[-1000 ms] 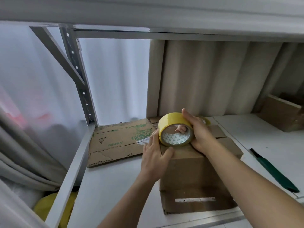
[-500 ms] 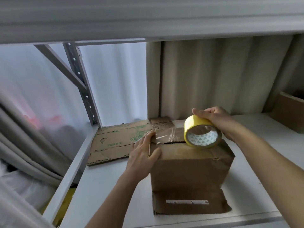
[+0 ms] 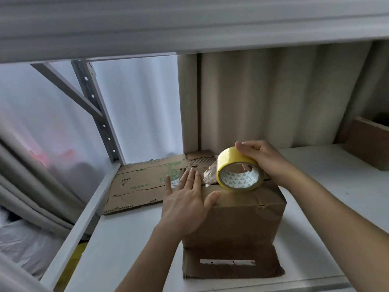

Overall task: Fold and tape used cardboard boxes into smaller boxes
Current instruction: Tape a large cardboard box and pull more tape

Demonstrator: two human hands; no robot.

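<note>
Item: small box (image 3: 235,216), brown cardboard, standing on the white shelf (image 3: 126,245) near its front edge; one loose flap lies flat on the shelf at its foot, toward the camera.

Item: tape roll (image 3: 239,169), yellow, on edge on the box top toward the right. A clear strip (image 3: 210,173) runs from it leftward across the top and looks crinkled.

Right hand (image 3: 263,159): fingers curled over the roll, thumb seemingly through the core; grips it.

Left hand (image 3: 185,201): fingers straight and together, palm flat on the box's upper left edge, thumb on the front face; holds nothing, steadies the box.

Item: flattened cardboard (image 3: 143,186), green print, lying behind and left of the box, apart from it.

Item: second box (image 3: 370,144), far right, partly out of view.

Risks, judged: the crinkled strip may stick to itself or bond wrinkled, leaving the seam weak; pulling the roll hard may drag the light box if the flat hand slips; the top flaps may spring apart before pressing.
</note>
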